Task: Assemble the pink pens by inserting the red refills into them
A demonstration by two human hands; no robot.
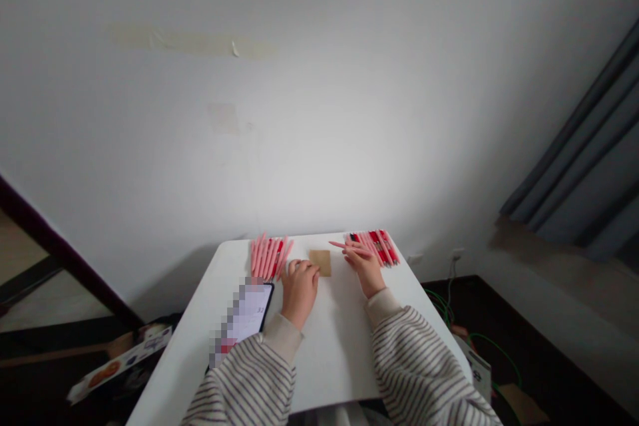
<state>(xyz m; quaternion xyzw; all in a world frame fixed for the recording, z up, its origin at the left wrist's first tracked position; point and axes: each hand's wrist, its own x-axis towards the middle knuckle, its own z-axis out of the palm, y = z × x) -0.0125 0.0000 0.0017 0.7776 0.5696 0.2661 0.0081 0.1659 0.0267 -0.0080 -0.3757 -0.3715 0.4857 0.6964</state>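
My left hand (299,286) rests on the white table (339,346) with its fingers curled, just right of a fanned row of pink pens (269,256); nothing shows in it. My right hand (365,267) is closed round a single pink pen (342,245) that points left, at the near edge of a second pile of pink and red pens (378,246). A small brown card (320,261) lies flat between the two hands, at the table's far side.
A phone or tablet (244,319) with a lit screen lies on the table's left part. A white wall stands right behind the table. Grey curtain (589,180) at the right. Green cables (449,319) and boxes lie on the dark floor.
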